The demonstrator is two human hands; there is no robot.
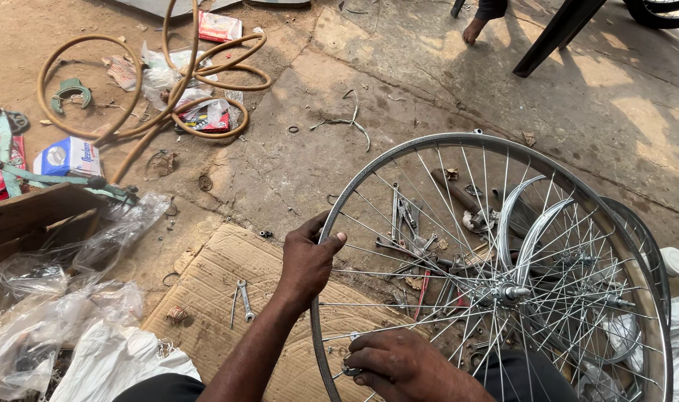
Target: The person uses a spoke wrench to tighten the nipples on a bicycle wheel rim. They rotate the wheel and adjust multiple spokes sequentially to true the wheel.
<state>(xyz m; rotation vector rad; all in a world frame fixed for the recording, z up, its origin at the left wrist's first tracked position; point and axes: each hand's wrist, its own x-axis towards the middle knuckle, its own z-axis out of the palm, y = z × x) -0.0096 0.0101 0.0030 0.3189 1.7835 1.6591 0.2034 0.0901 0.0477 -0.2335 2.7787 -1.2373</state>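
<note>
Both hands' fingers (326,240) grip the wheel rim (399,153).

The left hand (307,260) reaches forward on a straight, bare forearm that rises from the lower middle of the view. Its fingers curl over in a closed grip, thumb (332,240) lying across the top, knuckles turned upward. The right hand (395,365) sits lower and nearer the body, palm down, fingers bent and pinched together at their tips, wrist cut off by the lower edge.
</note>
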